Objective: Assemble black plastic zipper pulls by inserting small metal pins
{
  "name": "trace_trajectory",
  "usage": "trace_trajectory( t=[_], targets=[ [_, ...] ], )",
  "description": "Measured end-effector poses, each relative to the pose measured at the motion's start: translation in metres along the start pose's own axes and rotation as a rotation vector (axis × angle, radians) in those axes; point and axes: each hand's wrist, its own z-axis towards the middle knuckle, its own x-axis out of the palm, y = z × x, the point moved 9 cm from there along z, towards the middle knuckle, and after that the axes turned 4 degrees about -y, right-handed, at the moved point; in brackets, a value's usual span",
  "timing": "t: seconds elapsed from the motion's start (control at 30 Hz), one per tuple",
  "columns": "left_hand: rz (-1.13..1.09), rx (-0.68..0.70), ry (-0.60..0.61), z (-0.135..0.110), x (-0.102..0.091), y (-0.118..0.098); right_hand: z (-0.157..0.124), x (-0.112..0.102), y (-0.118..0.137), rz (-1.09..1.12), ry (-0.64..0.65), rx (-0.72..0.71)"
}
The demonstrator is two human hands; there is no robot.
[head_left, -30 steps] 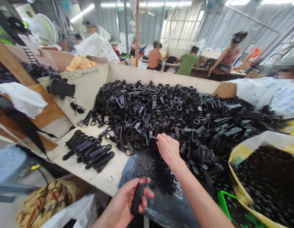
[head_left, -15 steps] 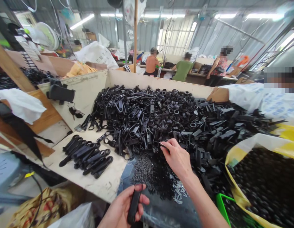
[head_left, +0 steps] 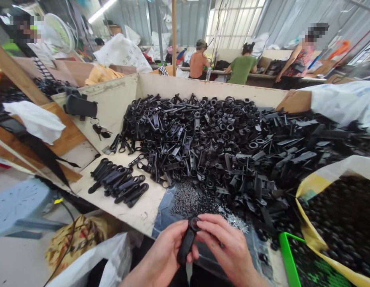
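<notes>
My left hand (head_left: pixel 165 249) is wrapped round a long black plastic handle (head_left: pixel 186 244) with a rounded ring end pointing away from me. The fingers of my right hand (head_left: pixel 225 241) close on that round end; whether a small part sits under the fingertips is hidden. Just beyond my hands, small grey screws or pins (head_left: pixel 185 197) lie on a dark blue cloth (head_left: pixel 165 203). Shiny silver pins (head_left: pixel 237 221) are scattered to their right. On the pale board at left rests a row of similar black handles (head_left: pixel 117 181).
A big heap of black plastic parts (head_left: pixel 187 135) fills the wooden-walled bench (head_left: pixel 209 84). At right stand a yellow-white sack (head_left: pixel 306 223) of round black pieces and a green tray (head_left: pixel 288 255). Keys (head_left: pixel 101 129) hang on the left wall. Co-workers (head_left: pixel 243 63) are in the background.
My right hand has come back from the edge of the heap to the handle's round end. My left hand has moved slightly up and right with the handle. The view has tilted down.
</notes>
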Motion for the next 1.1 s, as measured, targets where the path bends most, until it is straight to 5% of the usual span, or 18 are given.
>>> trace_trajectory(
  t=[0.2,0.4,0.5,0.6,0.83,0.97,1.1],
  targets=[
    [0.097,0.004,-0.033,-0.004,0.0,0.005,-0.008,0.003,0.005,-0.08,0.007,-0.082],
    [0.474,0.154,-0.014,0.002,-0.003,0.003,-0.003,0.011,0.008,-0.058,0.172,-0.034],
    [0.5,0.178,-0.037,0.0,-0.013,-0.004,0.02,0.008,-0.013,-0.072,0.209,0.127],
    [0.491,0.242,-0.104,-0.006,-0.025,-0.019,0.054,-0.006,-0.049,-0.395,0.057,0.294],
    [0.498,0.258,-0.164,-0.008,-0.04,-0.021,0.106,0.01,-0.094,-0.608,0.019,0.351],
    [0.424,0.259,-0.223,-0.015,-0.045,-0.023,0.074,-0.021,-0.075,-0.547,-0.065,0.37],
    [0.363,0.234,-0.219,-0.016,-0.047,-0.028,-0.039,-0.054,-0.038,-0.311,0.034,0.475]
  ],
)
